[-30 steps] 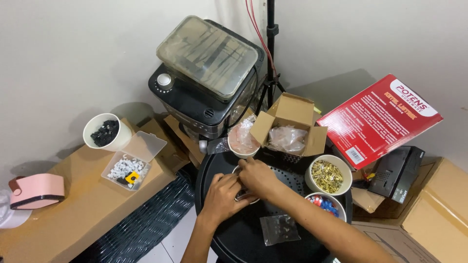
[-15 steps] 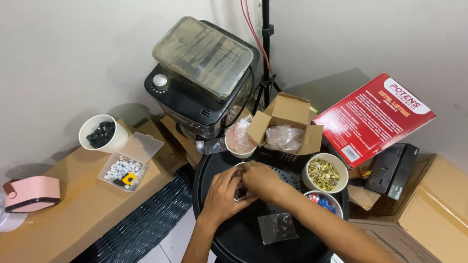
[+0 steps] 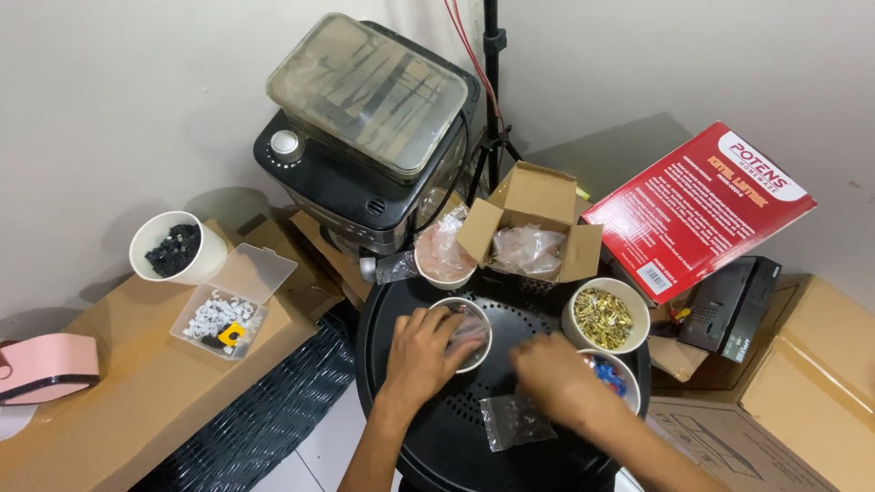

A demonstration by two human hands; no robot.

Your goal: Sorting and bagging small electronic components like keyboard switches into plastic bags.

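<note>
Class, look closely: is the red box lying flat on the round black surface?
No. The red box leans tilted against the wall, off the round black surface.

On the round perforated tabletop [image 3: 456, 437] the left hand [image 3: 421, 355] rests against a small cup [image 3: 463, 330], with the right hand [image 3: 547, 374] just to its right. A small plastic bag [image 3: 512, 421] lies nearer the person, between the forearms. Right of the cup stand two bowls [image 3: 606, 317], one before the other. Behind them sits an open cardboard box [image 3: 533, 228] (plastic bags inside), another cup [image 3: 441, 255] touching its left side. Farther back stands an appliance [image 3: 365, 137].
</note>
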